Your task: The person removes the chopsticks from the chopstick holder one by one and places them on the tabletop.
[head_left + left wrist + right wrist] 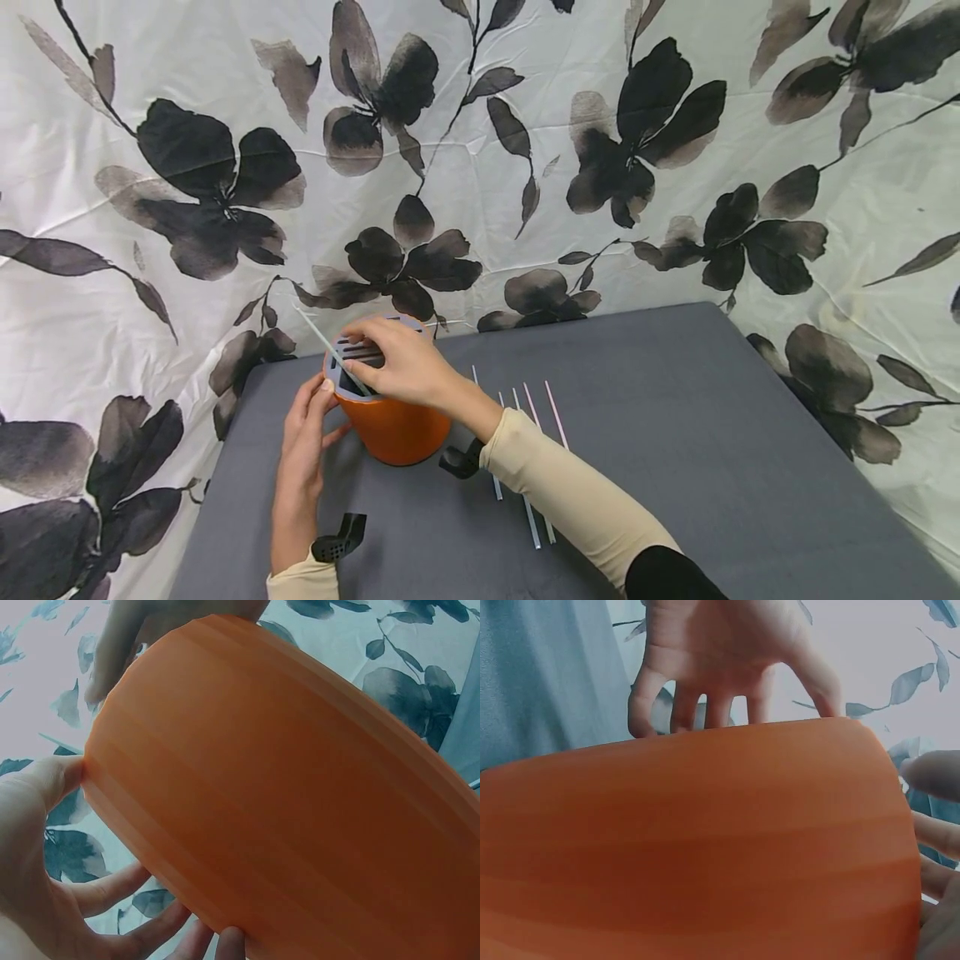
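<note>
An orange pot (401,429), tapering toward its base, stands tilted at the left of the grey table. Its grey-lilac lid (407,321) has several dark slots and a larger opening. My left hand (303,442) grips the pot's left side, thumb at the rim and fingers spread along the wall. Over the lid, my right hand (408,358) holds a thin pale green stick (317,332) near the thumb tip. The stick slants up to the left, its lower end in the opening. Both wrist views are mostly filled by the orange wall (262,787), which hides the lid.
Several thin sticks, pale and pink, lie on the table to the right of the pot, among them a pink stick (556,412); my right forearm covers part of them. A flowered cloth (525,250) hangs behind the grey table (712,433).
</note>
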`<state>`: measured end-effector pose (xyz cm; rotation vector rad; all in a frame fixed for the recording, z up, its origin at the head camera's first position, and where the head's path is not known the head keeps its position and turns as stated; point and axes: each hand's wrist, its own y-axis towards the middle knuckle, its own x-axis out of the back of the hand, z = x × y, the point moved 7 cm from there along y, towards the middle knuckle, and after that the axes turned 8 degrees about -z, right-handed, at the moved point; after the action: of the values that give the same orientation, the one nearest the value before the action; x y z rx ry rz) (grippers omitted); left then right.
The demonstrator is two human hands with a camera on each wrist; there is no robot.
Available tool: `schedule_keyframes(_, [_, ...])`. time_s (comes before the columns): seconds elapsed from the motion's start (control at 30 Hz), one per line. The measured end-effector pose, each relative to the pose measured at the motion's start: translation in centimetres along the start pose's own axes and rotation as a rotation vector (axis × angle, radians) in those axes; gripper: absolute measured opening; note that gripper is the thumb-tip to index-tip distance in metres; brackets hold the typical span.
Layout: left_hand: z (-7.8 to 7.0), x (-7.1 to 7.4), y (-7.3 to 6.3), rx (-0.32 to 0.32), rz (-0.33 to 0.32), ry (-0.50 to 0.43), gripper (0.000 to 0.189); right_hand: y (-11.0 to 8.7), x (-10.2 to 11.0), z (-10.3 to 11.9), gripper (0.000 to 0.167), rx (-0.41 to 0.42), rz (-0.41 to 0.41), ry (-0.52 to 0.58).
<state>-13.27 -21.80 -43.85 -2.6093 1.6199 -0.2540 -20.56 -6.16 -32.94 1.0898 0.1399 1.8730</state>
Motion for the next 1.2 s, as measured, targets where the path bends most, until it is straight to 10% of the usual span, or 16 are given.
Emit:
schedule_keyframes(0.63, [-0.2, -0.3, 0.0, -0.018, 0.007, -0.002, 0.06, 1.5, -1.2, 0.5, 0.006, 0.036, -0.015, -0.151])
schedule_keyframes(1.2, [-0.3, -0.1, -0.2, -0.01, 0.012, -0.002, 0.061, 0.9, -1.8, 0.5, 0.018, 0.065, 0.093, -0.161])
